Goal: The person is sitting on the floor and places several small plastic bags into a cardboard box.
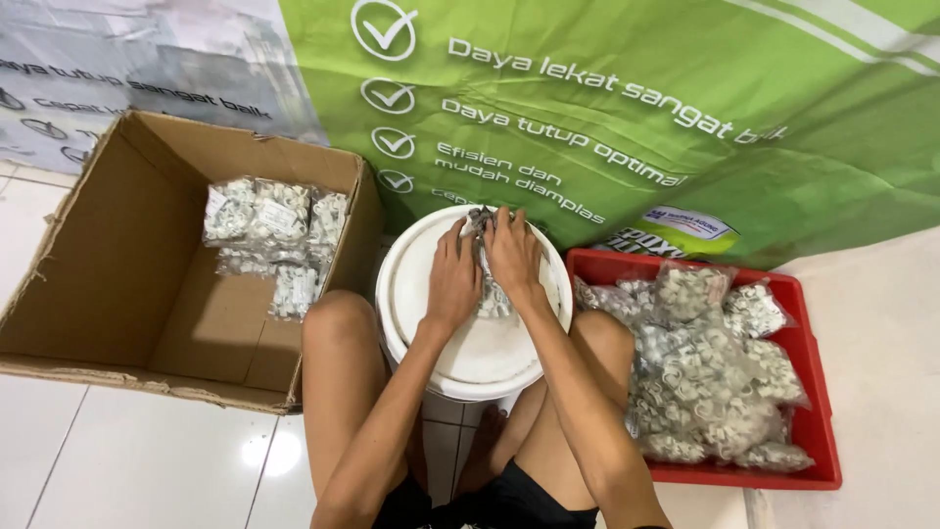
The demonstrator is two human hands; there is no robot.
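My left hand (452,277) and my right hand (513,253) meet over the flat lid of a white bucket (480,358) between my knees. Both hands pinch a small clear plastic packet (493,299) filled with small white parts; its top is bunched between my fingers and its lower end lies on the lid. My fingers hide most of the packet's upper part.
An open cardboard box (117,255) on my left holds several filled clear packets (274,230) against its far wall. A red plastic tray (818,411) on my right is heaped with similar packets (705,372). A green printed banner (627,108) covers the floor beyond. White tiles lie below.
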